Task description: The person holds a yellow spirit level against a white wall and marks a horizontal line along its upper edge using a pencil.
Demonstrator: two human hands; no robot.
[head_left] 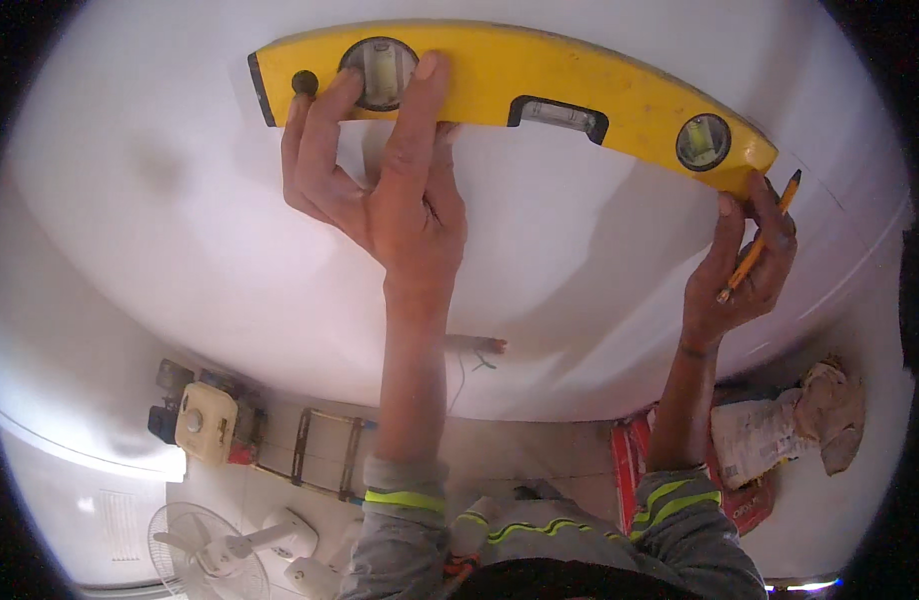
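Observation:
A yellow spirit level (470, 75) lies flat against the white wall (550, 260), its left end a little higher in view than its right. My left hand (405, 195) grips it near the left end, with fingers spread over the face around the round vial (380, 73). At the right end, the thumb and fingers of my right hand (742, 255) pinch the lower edge. An orange pencil (762, 236) is tucked in that same hand, dark tip pointing up. Between my hands, the middle vial (558, 116) and the right round vial (703, 141) show uncovered.
Below my left arm, a machine with a cream tank (206, 422) stands by a metal frame (300, 447). A white fan (205, 550) is at lower left. Red packaging (628, 470) and a crumpled sack (760, 435) lie at right. Thin wires (477, 352) come out of the wall.

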